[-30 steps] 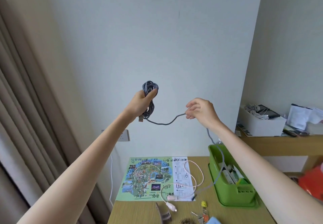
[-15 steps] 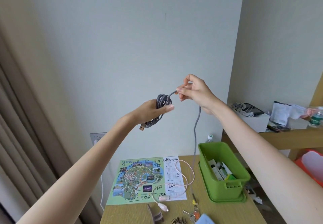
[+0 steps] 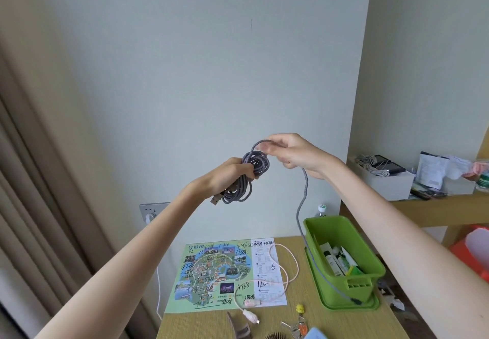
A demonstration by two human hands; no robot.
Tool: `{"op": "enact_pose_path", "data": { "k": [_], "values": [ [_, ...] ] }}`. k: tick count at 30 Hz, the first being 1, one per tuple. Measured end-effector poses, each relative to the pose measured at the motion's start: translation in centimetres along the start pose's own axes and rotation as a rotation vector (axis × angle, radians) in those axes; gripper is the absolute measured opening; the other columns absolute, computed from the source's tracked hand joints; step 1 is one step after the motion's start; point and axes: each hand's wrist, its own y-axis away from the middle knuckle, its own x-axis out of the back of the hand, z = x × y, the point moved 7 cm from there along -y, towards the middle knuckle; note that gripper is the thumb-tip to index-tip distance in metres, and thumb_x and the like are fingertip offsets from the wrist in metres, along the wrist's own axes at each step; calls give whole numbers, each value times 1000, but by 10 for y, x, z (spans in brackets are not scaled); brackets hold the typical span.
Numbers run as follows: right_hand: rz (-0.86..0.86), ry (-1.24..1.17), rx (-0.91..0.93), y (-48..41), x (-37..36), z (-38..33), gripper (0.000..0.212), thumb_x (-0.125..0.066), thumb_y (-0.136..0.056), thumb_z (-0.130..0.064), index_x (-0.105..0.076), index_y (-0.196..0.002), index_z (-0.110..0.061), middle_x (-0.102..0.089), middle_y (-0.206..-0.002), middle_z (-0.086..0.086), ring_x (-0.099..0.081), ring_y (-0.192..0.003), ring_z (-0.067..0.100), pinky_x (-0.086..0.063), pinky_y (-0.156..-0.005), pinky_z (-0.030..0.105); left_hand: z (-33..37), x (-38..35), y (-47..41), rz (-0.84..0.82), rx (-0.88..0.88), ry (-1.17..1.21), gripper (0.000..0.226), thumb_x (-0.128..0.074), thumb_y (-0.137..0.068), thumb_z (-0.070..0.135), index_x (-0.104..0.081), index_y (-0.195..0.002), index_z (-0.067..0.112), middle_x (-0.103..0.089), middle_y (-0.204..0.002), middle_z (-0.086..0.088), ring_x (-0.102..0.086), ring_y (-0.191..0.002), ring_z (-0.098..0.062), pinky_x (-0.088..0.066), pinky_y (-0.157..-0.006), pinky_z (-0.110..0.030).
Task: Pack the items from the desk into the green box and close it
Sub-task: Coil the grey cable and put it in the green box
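The left hand [image 3: 229,174] has a clenched grip on a coiled bundle of grey braided cable [image 3: 248,177], its loops hanging below the fist with a brown plug end [image 3: 215,200] poking out at the bottom. Just beside it, the right hand [image 3: 291,153] pinches the same cable's free length between fingertips, arching it over the top of the coil. From that pinch the loose strand drops down past the green box [image 3: 369,267] and trails along its left wall, its dark connector [image 3: 356,301] lying on the green lid or tray under the box.

The box is smooth plastic, rectangular, open on top, with slotted end and tubes and bottles inside. It stands at the right of a pale wood-grain surface [image 3: 330,322]. Left of it lies a flat printed map [image 3: 225,275] scribbled with black handwriting, and a thin pink cable [image 3: 287,269] loops across its right edge. Near the front edge are a small yellow charm [image 3: 299,307], keys [image 3: 296,327], a brown clip [image 3: 239,326] and a dark bristly brush [image 3: 276,336], partly cut off.

Behind is a plain pale wall with a socket [image 3: 152,211], beige curtains [image 3: 39,206] on the left, and a wooden shelf [image 3: 436,203] with cluttered boxes on the right.
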Motion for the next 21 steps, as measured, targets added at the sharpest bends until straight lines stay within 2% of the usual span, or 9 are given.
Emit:
{"op": "enact_pose_path", "data": {
  "k": [2,4,8,10,13,16,18,20,21],
  "values": [
    [-108,50,-9,1,-12,0,21,-67,-87,-43,-72,-93,-23,-37,-62,-12,-23,-52,8,-19,-43,15,1,-2,0,-26,14,14,17,-52,-71,27,-43,-73,12,-33,-55,4,-26,-42,-11,-24,-39,-18],
    [-180,64,-19,1,-19,1,16,-67,-88,-41,-71,-82,-27,-33,-60,-12,-20,-54,10,-17,-43,16,0,-3,0,-38,32,9,19,-52,-73,26,-52,-82,9,-35,-60,1,-29,-42,-10,-25,-38,-16],
    [-196,112,-56,-3,-21,7,31,-61,-94,-35,-56,-66,-23,-22,-58,-10,-18,-50,9,-16,-43,17,-8,-3,2,-50,73,-41,27,-54,-86,25,-60,-99,2,-40,-67,-7,-34,-38,-13,-24,-32,-15],
    [-181,132,-61,-5,-18,10,33,-58,-96,-33,-46,-70,-15,-18,-61,-7,-16,-49,10,-15,-43,17,-12,0,1,-6,58,-93,33,-58,-89,32,-58,-99,1,-42,-65,-2,-36,-43,-14,-26,-37,-19],
    [-176,124,-70,-6,-14,14,33,-53,-99,-26,-39,-71,-18,-18,-62,-7,-14,-50,9,-15,-42,16,-9,-4,1,4,-58,-181,31,-60,-93,30,-56,-99,0,-46,-69,-1,-41,-58,-14,-33,-55,-27],
    [-176,107,-106,-7,-11,18,27,-50,-99,-17,-53,-73,-18,-25,-61,-8,-17,-49,8,-15,-41,16,-4,-9,3,39,-162,-291,19,-60,-93,26,-53,-87,9,-44,-62,5,-37,-48,-4,-31,-49,-18],
    [-182,98,-119,-6,-11,17,21,-50,-99,-16,-61,-81,-16,-25,-65,-4,-16,-50,9,-14,-42,16,-2,-8,3,75,-188,-319,20,-58,-94,25,-48,-80,14,-39,-61,6,-32,-48,-5,-28,-48,-19],
    [-164,108,-118,-6,-8,15,15,-55,-97,-17,-64,-92,-6,-27,-65,-2,-17,-49,9,-13,-42,17,-2,-7,4,51,-187,-294,22,-54,-96,24,-45,-77,15,-40,-61,5,-32,-47,-6,-29,-48,-20],
    [-140,133,-111,-6,-4,13,20,-59,-95,-18,-64,-98,0,-31,-65,0,-19,-49,8,-14,-42,18,-3,-7,5,28,-179,-282,22,-52,-97,23,-45,-78,15,-42,-61,3,-34,-45,-5,-30,-46,-19]
  ]
}}
